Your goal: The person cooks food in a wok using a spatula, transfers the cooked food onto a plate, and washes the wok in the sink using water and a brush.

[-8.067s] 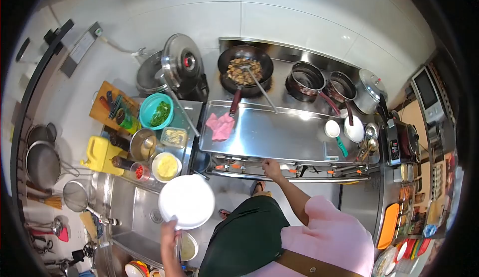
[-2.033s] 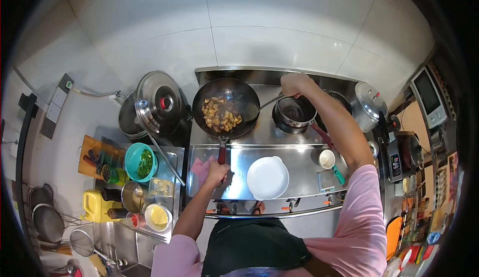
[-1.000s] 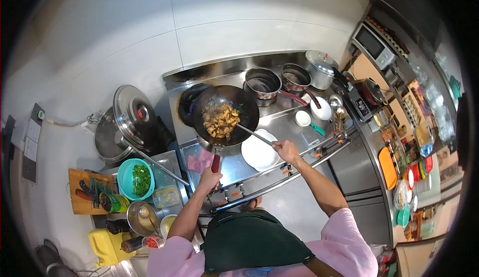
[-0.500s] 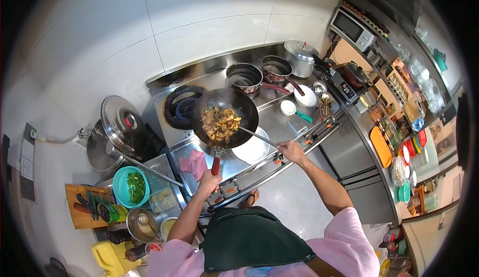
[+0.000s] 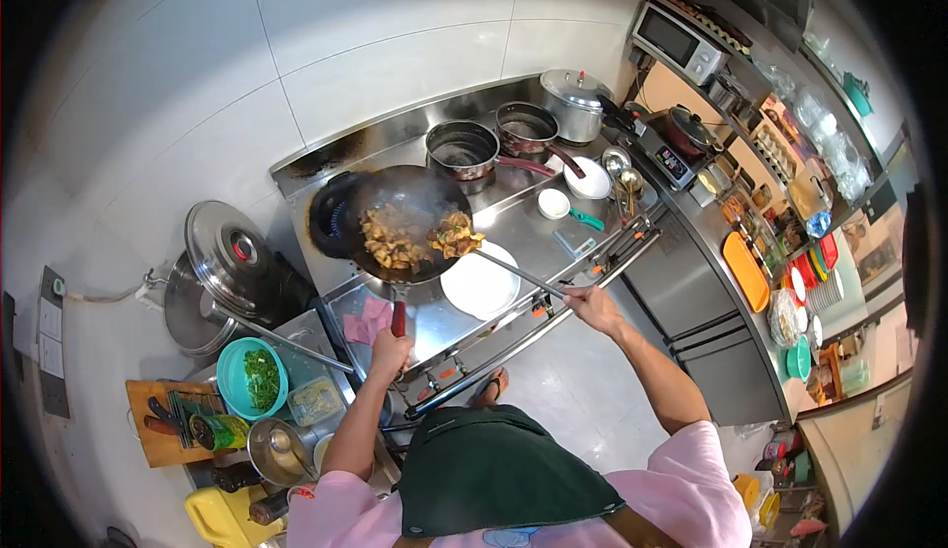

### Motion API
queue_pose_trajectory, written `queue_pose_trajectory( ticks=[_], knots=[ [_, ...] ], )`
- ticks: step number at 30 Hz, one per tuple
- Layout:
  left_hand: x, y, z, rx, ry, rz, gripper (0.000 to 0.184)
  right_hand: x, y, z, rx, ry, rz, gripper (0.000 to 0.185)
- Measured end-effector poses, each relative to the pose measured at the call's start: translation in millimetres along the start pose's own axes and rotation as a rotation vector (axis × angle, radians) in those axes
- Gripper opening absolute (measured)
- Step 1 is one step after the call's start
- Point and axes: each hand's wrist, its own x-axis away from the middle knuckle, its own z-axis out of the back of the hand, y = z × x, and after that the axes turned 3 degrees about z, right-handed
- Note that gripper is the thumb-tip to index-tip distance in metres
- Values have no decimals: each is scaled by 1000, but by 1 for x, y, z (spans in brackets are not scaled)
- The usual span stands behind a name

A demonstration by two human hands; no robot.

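My left hand (image 5: 391, 352) is closed round the red-brown handle of the dark wok (image 5: 415, 193). The wok, partly over the left burner (image 5: 334, 218), holds browned food pieces (image 5: 391, 242) with steam above them. In my right hand (image 5: 592, 306) is the long metal handle of a ladle (image 5: 518, 272). Its head carries a heap of the food (image 5: 455, 235) at the wok's right rim. The white plate (image 5: 482, 283) lies on the steel counter just right of the wok, partly under the ladle. A pink cloth (image 5: 367, 322) is near my left hand.
Two saucepans (image 5: 462, 149) and a pressure cooker (image 5: 573, 104) stand behind at the right. A white cup (image 5: 554, 203) and bowl (image 5: 589, 179) sit in front of them. At the left are a lidded pot (image 5: 229, 252), a teal bowl of greens (image 5: 253, 378) and a yellow jug (image 5: 225, 516).
The wok has shifted back toward the burner. The ladle, low among the food before, is now raised at the right rim with a heap of food, closer to the plate.
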Motion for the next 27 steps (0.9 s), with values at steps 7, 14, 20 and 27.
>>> queue_pose_trajectory(
  ticks=[7,14,20,27],
  knots=[
    [-15,9,16,57,84,8,10,37,22,23,68,-63,-187,34],
    [-17,19,13,93,121,23,8,3,58,4,273,-141,-151,32],
    [-12,21,8,130,116,2,12,-61,21,32,593,-298,-23,31],
    [-26,8,5,83,132,10,12,-113,-123,62,1003,-495,-20,28]
  ],
)
